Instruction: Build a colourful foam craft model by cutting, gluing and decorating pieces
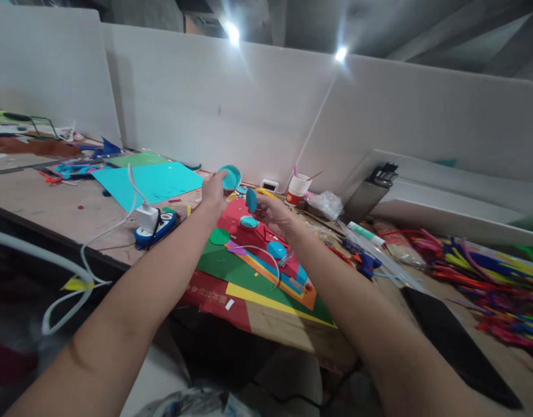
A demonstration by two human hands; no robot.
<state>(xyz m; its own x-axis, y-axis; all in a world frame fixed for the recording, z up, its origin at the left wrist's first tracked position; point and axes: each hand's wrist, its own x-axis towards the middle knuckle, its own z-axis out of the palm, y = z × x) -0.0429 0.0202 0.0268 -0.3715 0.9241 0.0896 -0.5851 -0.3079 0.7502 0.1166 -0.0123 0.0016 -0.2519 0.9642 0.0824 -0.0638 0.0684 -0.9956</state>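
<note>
My left hand (pixel 213 189) grips the rim of a round turquoise dish (pixel 231 177), its thumb over the inner edge and the hollow side facing me. Just right of it, my right hand (pixel 272 212) pinches a small blue-teal disc (pixel 251 201) held upright. The two items are apart. Beneath the hands lie red sheets (pixel 234 218), with a turquoise round piece (pixel 249 222) and a blue circle (pixel 276 250) on them. A green circle (pixel 220 236) rests to the left, over a green sheet (pixel 214 262).
A blue-and-white power strip (pixel 155 231) with cables stands left of my left forearm. Turquoise paper (pixel 155 182) lies behind it. Stacked paper cups (pixel 298 188), a glue stick (pixel 365 234), colourful pipe cleaners (pixel 496 272) and a black flat object (pixel 457 341) are on the right.
</note>
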